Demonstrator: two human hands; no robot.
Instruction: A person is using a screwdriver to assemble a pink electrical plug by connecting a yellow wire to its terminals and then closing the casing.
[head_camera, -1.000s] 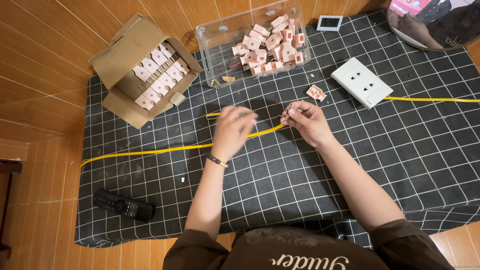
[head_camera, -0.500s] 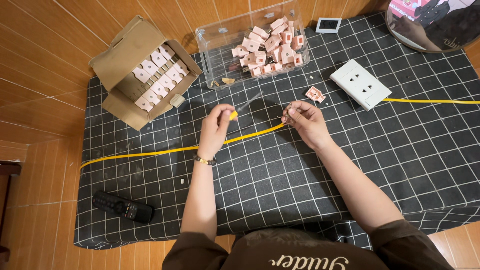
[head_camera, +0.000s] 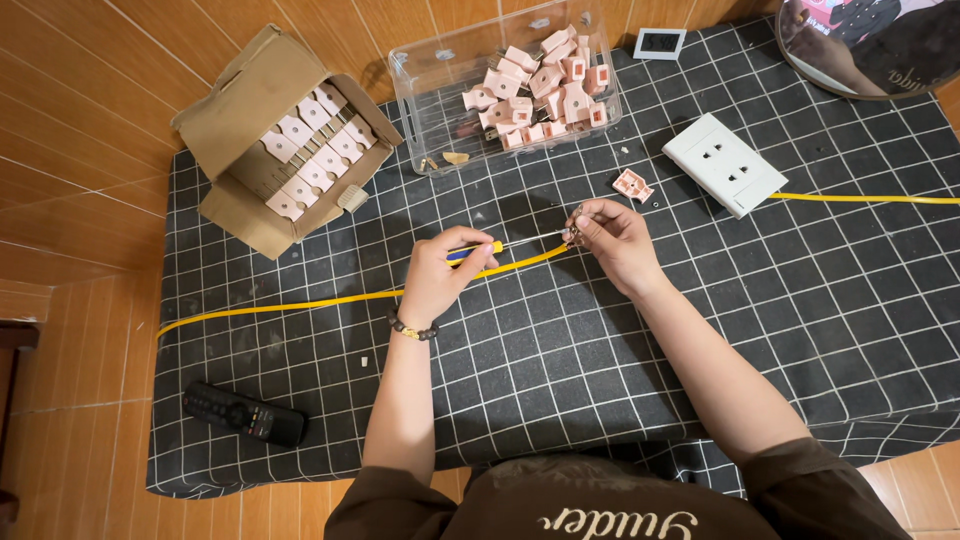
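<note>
1. Right hand (head_camera: 615, 240): fingertips pinched around a small plug part (head_camera: 575, 228), held just above the cloth; details of the part too small to make out.
2. Left hand (head_camera: 440, 275): fingers curled around the handle of a screwdriver (head_camera: 500, 245). Its yellow-and-blue handle end pokes out past the thumb, and the thin shaft runs across to the part in the right fingers, tip touching it.
3. Yellow cable (head_camera: 300, 303): passes under the left fingers, one end rising to the pinched part, the rest trailing away beyond the left hand to the cloth edge.
4. Just beyond the right fingertips: a loose pink plug piece (head_camera: 632, 185) lying on the black checked cloth (head_camera: 560, 350).
5. Farther out past the right hand: a white socket block (head_camera: 725, 165) with its own yellow lead.
6. Ahead of both hands: a clear plastic box (head_camera: 440, 100) of pink plugs.
7. Beyond the left hand: an open cardboard box (head_camera: 240, 110) with plugs in rows.
8. Well behind the left wrist: a black remote control (head_camera: 245, 414).
</note>
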